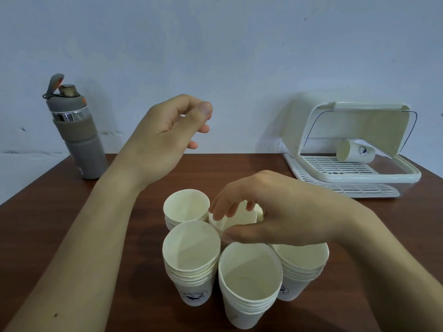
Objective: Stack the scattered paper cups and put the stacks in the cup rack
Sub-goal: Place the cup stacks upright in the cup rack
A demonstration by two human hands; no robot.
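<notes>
White paper cup stacks (249, 279) cluster at lower centre. Right hand (271, 212) pinches the middle stack (239, 218) (thumb at rim); left hand (165, 133) hovers empty, half-curled.

Both arms are bare to the frame's edge, the left forearm (84, 248) carries a small dark spot (55, 315), and the left hand (167, 130) shows a short, trimmed thumbnail (204, 109).

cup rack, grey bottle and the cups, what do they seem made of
Cup rack: glossy white moulded plastic, judging by its slatted tray and sheen.
Grey bottle: matte body, plastic or coated metal, unclear; shiny metal-looking band, rubbery-looking sleeve.
Paper cups: thin matte off-white paper, rolled rims.
</notes>
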